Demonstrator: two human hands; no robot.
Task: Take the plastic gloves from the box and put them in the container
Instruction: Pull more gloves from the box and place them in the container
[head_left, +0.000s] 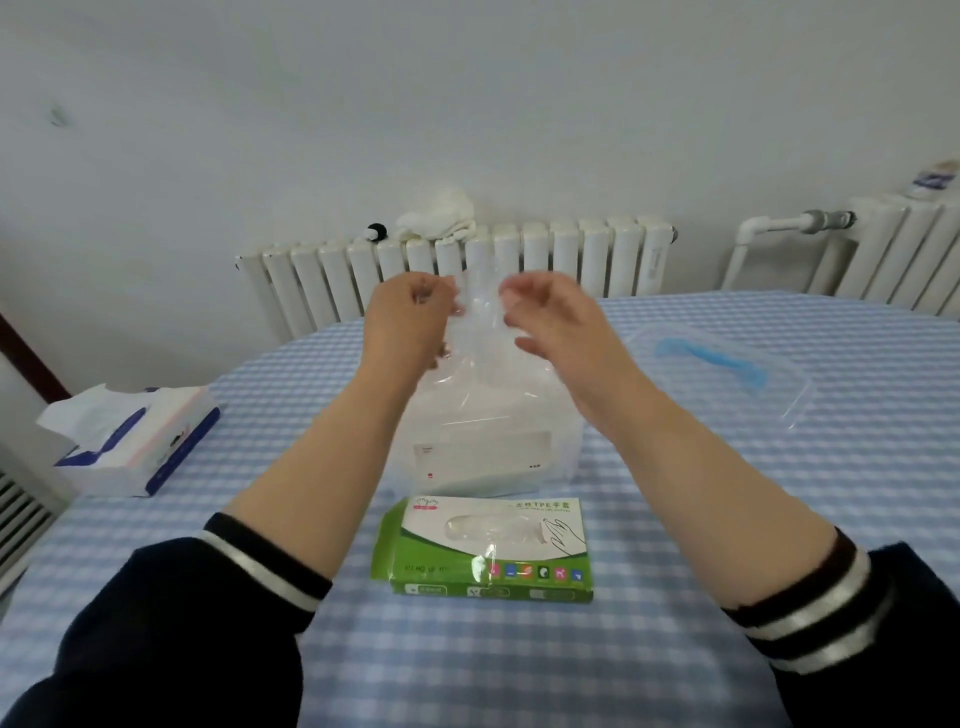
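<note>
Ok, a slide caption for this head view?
Both hands hold a clear plastic glove above the container, green box nearer.

Obscured, cropped and illegible items

The hands (410, 317) (550, 322) are motion-blurred, so their grip on the clear glove (480, 312) cannot be confirmed. The forearms and glove hide much of the container (483, 457); its small label is unreadable. Small print on the box (488, 545) is illegible. Frame edges cut off the surface (467, 665), both sleeves and the right radiator (893, 249).
</note>
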